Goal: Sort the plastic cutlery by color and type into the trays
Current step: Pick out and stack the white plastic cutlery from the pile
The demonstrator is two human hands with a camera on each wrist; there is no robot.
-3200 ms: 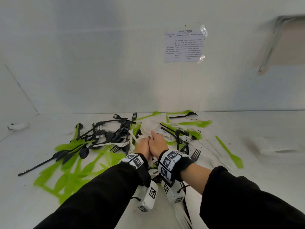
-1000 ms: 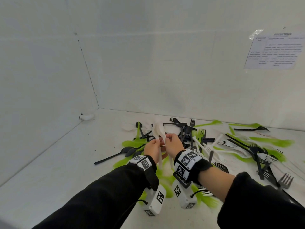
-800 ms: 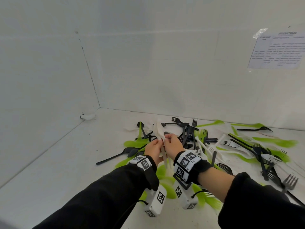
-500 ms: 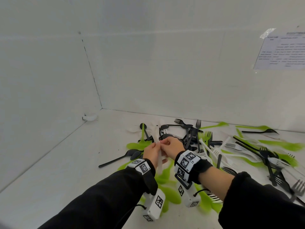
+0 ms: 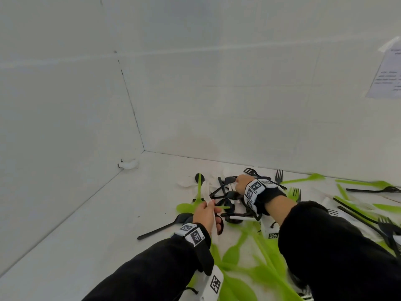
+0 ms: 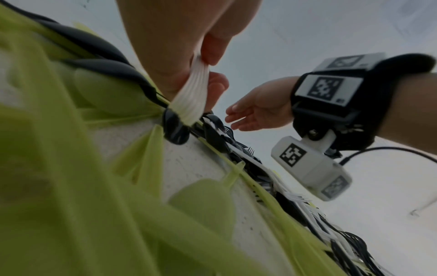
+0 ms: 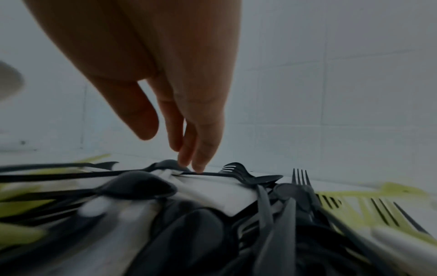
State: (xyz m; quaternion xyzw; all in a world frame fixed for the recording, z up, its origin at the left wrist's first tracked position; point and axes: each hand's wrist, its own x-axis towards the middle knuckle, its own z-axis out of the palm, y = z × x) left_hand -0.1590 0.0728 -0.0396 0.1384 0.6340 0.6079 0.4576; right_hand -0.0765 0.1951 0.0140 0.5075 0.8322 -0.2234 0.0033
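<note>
My left hand [image 5: 207, 208] grips a stack of several white spoons [image 5: 205, 192] upright just above the table; the left wrist view shows thumb and fingers [image 6: 212, 52] pinching the stacked handles [image 6: 192, 93]. My right hand [image 5: 239, 181] reaches forward over the mixed pile of black, green and white cutlery [image 5: 230, 196]. It holds nothing, and its straight fingertips [image 7: 197, 166] touch a black handle [image 7: 212, 173] at the pile's far side. A white piece [image 7: 212, 188] lies beneath black spoons there. No tray is in view.
White walls close the table on the left and at the back. A small white object [image 5: 128, 164] sits in the corner. A paper sheet [image 5: 388, 70] hangs on the back wall at right. Green spoons [image 5: 238, 253] and black forks [image 5: 278, 177] lie scattered between and beyond my arms.
Both hands held the white spoon stack together before. My right hand has let go and stretched forward to the pile, while my left hand keeps the stack and has dropped lower.
</note>
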